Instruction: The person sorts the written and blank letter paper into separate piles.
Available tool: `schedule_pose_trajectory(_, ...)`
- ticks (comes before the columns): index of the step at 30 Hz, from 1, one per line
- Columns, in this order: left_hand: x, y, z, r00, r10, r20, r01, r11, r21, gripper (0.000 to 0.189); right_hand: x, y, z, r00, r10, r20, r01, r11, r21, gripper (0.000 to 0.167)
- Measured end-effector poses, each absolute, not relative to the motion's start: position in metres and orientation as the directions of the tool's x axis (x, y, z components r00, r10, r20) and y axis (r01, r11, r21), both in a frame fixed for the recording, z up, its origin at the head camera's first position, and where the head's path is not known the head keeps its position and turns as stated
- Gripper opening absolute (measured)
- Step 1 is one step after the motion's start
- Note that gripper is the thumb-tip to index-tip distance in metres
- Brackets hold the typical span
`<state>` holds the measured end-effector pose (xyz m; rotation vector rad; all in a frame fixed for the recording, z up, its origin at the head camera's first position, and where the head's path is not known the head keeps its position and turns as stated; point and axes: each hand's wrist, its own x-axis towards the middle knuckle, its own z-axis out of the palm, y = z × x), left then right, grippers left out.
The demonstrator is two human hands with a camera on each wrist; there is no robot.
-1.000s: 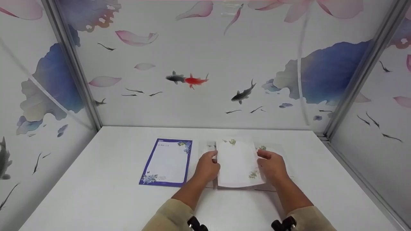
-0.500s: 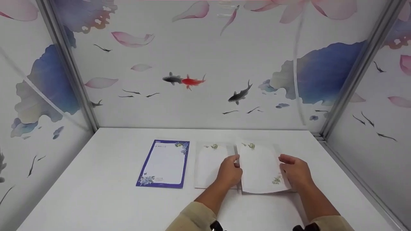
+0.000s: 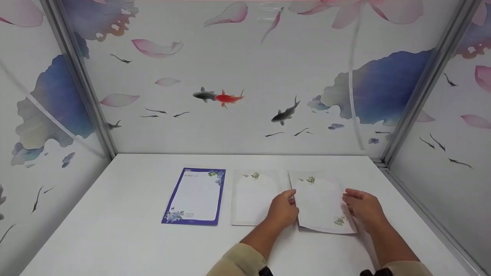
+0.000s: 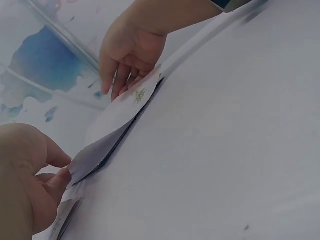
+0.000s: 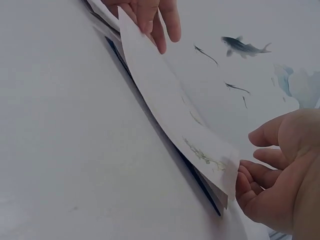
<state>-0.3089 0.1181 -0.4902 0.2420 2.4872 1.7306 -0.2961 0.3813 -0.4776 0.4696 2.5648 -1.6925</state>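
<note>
A white sheet of paper (image 3: 320,203) with green floral print lies at the right, its near edge lifted in a curve. My left hand (image 3: 283,209) pinches its left edge between thumb and fingers, as the left wrist view shows. At the right edge is my right hand (image 3: 366,211), fingers loosely bent; in the right wrist view the lower fingers (image 5: 257,177) touch the sheet's corner. Beneath the sheet shows a thin layer with a dark blue edge (image 5: 200,192). A similar white sheet (image 3: 251,203) lies left of my left hand, partly covered by it.
A blue-bordered sheet (image 3: 195,197) with floral corners lies farther left on the white table (image 3: 126,214). White panels (image 3: 245,130) printed with fish and petals enclose the table's back and sides, joined by metal posts (image 3: 86,88).
Both hands have moved to the right with the floral sheet, uncovering the similar sheet to its left. The blue-bordered sheet has stayed on the table; the head view has shifted slightly.
</note>
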Motion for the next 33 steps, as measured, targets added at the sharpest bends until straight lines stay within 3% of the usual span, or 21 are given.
schedule_pose_trajectory(10,-0.305,0.118,-0.489,-0.976,0.214,-0.048,0.039,0.385,0.922,0.055,-0.297,0.388,-0.481,-0.959,0.215,-0.182,0.255,0.388,-0.886,0.063)
schedule_pose_trajectory(20,-0.307,0.107,-0.488,-0.973,0.233,0.001,0.091,0.378,0.921,0.053,-0.297,0.377,-0.475,-0.952,0.266,-0.152,0.248,0.380,-0.891,0.061)
schedule_pose_trajectory(33,-0.325,0.063,-0.487,-0.983,0.174,0.049,0.117,0.403,0.908,0.057,-0.309,0.323,-0.463,-0.983,0.144,-0.114,0.164,0.416,-0.894,0.062)
